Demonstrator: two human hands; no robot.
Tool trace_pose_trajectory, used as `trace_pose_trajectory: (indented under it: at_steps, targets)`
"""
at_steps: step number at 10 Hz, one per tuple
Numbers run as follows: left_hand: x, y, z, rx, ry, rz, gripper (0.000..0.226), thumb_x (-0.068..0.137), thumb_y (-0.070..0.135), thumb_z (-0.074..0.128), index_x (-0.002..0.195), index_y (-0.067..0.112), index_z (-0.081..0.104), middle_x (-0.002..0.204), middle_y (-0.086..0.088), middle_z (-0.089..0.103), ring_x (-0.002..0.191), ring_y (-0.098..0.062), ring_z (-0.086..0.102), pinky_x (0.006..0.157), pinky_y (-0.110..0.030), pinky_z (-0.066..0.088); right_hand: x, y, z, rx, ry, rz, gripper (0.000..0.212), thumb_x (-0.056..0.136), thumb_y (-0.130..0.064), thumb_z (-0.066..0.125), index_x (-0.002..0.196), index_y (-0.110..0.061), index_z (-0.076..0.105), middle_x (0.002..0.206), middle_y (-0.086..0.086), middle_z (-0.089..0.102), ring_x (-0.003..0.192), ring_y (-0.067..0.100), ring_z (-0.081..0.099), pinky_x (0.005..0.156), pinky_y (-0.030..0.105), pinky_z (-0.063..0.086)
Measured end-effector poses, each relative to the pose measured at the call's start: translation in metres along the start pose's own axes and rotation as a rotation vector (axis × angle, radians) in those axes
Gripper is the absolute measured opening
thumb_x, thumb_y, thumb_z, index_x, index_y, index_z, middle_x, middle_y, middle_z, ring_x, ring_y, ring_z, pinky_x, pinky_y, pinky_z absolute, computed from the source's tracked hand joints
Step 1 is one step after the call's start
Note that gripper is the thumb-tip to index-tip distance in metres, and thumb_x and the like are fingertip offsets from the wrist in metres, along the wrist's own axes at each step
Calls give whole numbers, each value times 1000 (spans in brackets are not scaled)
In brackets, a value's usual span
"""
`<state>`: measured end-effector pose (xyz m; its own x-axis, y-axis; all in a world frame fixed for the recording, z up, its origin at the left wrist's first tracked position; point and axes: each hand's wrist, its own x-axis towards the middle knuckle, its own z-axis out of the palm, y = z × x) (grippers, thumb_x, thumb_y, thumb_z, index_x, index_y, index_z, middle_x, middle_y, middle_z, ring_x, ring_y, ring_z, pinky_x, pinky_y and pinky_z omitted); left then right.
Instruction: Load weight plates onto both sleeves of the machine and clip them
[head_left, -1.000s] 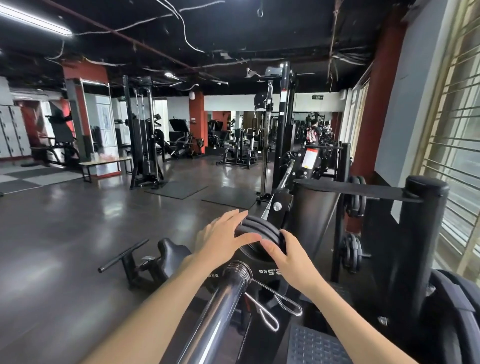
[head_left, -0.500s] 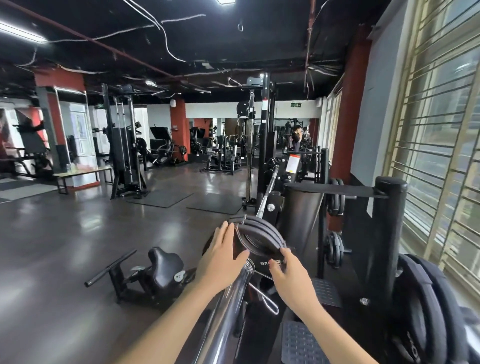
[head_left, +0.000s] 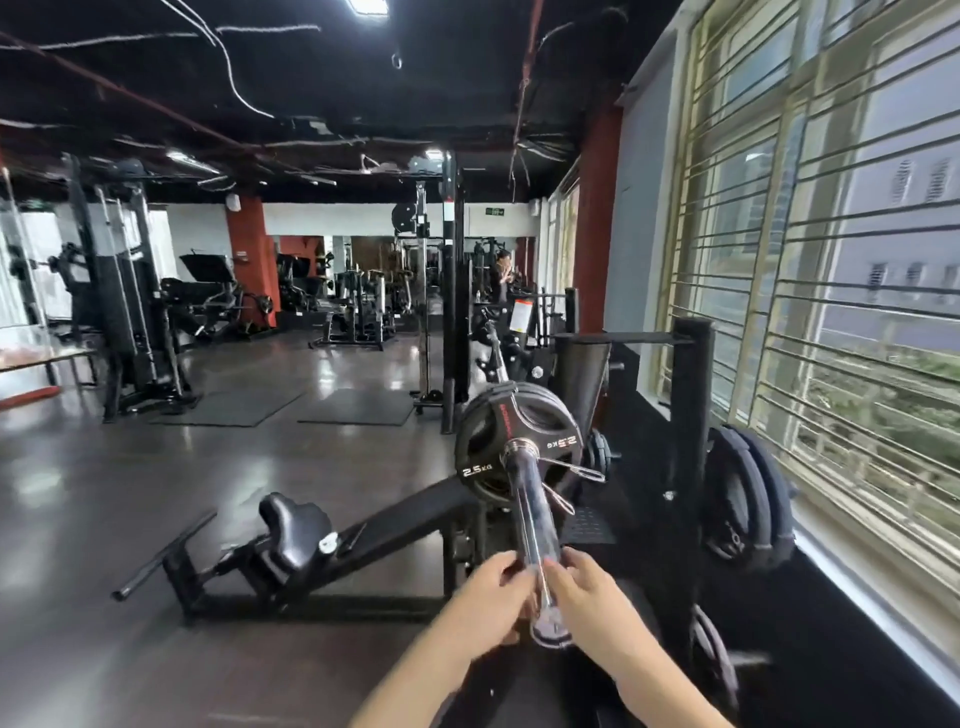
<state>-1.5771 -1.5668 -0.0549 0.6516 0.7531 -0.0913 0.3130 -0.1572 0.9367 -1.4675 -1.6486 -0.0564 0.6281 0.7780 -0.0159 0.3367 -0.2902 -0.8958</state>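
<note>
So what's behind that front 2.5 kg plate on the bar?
At least one more black plate's edge peeks out behind the front 2.5 kg plate. How many sit there is hidden; the spring clip sits in front.

— What colour are the plates (head_left: 519, 441)?
— Black, with white "2.5 KG" lettering and a red brand word. The sleeve (head_left: 535, 525) through them is shiny chrome silver, and the clip (head_left: 571, 473) is bare silver wire.
— The machine frame (head_left: 374, 540)?
— Black, seat (head_left: 296, 530) too, with a small silver knob beside it.
— And the room?
— The floor (head_left: 130, 493) is glossy dark grey with pale reflections; the mats (head_left: 291, 408) are flat dark grey. The pillars (head_left: 249, 260) are rust red, the ceiling (head_left: 311, 104) black with white cables. The window grille (head_left: 831, 260) runs in pale yellowish horizontal bars. The spare plates (head_left: 743, 499) by it are black.
</note>
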Motion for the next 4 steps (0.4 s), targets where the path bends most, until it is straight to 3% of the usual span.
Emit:
trace_pose_trajectory:
  at_steps: [1,2,3,4]
  targets:
    - [-49,-13,-13,-94,-64,-8,19,102,37,51,98,29,68,92,16,72,82,-1,69,71,-19,52,-53,0,-10,-62,72,-6,32,99,-42,53,122,-22,62,105,-11,70,99,10,63,94,37,51]
    - [-87,-16,-34,-141,-109,18,27,102,37,51,96,22,72,91,11,77,82,-4,71,74,-21,54,-98,-10,-27,-57,138,-13,18,98,-34,55,95,-26,70,77,-15,71,80,5,63,91,41,54]
    - [-110,-16,-53,-270,-179,103,32,102,39,55,83,16,68,81,2,70,77,-11,68,70,-25,53,-130,-21,-43,36,134,4,28,100,-36,56,88,-17,72,89,1,74,88,16,68,91,43,56]
    - [-126,-6,-74,-540,-301,212,38,91,49,63,70,18,60,72,-2,58,66,-12,58,63,-24,47,-151,-42,-55,365,-12,30,40,99,-38,56,74,-8,64,74,10,66,70,19,67,77,35,58]
